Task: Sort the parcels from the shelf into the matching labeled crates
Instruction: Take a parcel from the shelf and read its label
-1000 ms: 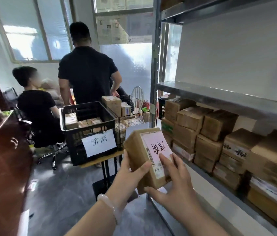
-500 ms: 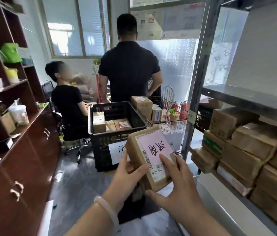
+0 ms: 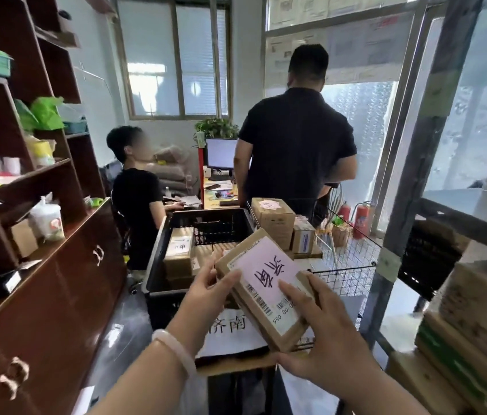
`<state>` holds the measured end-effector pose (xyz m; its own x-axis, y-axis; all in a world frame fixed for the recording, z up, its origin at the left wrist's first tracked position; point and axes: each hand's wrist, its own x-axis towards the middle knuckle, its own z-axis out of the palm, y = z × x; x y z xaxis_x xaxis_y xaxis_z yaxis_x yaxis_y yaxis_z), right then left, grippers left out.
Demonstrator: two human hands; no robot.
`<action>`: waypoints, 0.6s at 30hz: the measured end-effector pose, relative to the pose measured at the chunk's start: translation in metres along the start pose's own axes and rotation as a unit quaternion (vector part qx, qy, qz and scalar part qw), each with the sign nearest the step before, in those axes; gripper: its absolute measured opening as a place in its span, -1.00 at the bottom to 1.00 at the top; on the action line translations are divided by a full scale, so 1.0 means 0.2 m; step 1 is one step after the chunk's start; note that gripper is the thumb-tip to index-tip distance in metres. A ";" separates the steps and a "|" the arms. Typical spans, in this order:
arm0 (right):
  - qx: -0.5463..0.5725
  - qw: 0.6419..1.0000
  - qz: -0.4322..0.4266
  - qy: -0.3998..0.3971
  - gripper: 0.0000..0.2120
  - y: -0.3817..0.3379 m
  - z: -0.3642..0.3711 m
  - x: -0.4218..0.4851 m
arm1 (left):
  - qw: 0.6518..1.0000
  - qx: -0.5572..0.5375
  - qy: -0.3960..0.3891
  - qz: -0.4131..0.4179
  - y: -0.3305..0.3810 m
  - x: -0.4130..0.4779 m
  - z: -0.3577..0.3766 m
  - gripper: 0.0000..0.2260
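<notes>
I hold a brown cardboard parcel [image 3: 263, 290] with a pink handwritten label and a barcode sticker in both hands. My left hand [image 3: 206, 290] grips its left edge, thumb on top. My right hand [image 3: 318, 333] holds its near right corner, fingers lying across the label. The parcel hovers over the near rim of a black plastic crate [image 3: 154, 271] that carries a white paper sign [image 3: 230, 332] on its front. Several brown parcels [image 3: 177, 253] lie inside the crate. A wire basket [image 3: 353, 259] to its right holds more boxes [image 3: 273, 221].
A metal shelf post [image 3: 409, 187] and stacked brown parcels [image 3: 472, 333] stand on the right. A dark wooden cabinet [image 3: 41, 295] lines the left. Behind the crate a standing person [image 3: 296, 145] and a seated person [image 3: 137, 199] are at a desk. Two fire extinguishers [image 3: 361, 215] stand by the door.
The view has turned left and come closer to the black crate. The parcel, still in both hands, now sits over the crate's near edge, and the shelf has slid toward the right border.
</notes>
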<state>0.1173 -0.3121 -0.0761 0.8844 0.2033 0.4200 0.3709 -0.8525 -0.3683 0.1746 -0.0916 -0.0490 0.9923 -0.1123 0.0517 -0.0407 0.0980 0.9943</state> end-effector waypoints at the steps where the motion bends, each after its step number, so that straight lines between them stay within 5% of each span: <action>1: -0.007 1.000 -0.013 -0.014 -0.04 0.03 0.01 0.04 | 1.000 0.002 -0.004 -0.012 0.00 0.05 -0.01 -0.25; 18: -0.037 0.997 0.041 -0.048 -0.08 0.17 0.31 0.79 | 0.991 0.128 0.045 -0.001 -0.10 0.87 -0.36 -0.16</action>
<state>0.2865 -0.2800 -0.0736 0.9353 0.1736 0.3083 0.2775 -0.9006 -0.3346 0.3560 -0.0426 -0.0659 0.9984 -0.0230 0.0519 -0.0549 -0.1565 0.9862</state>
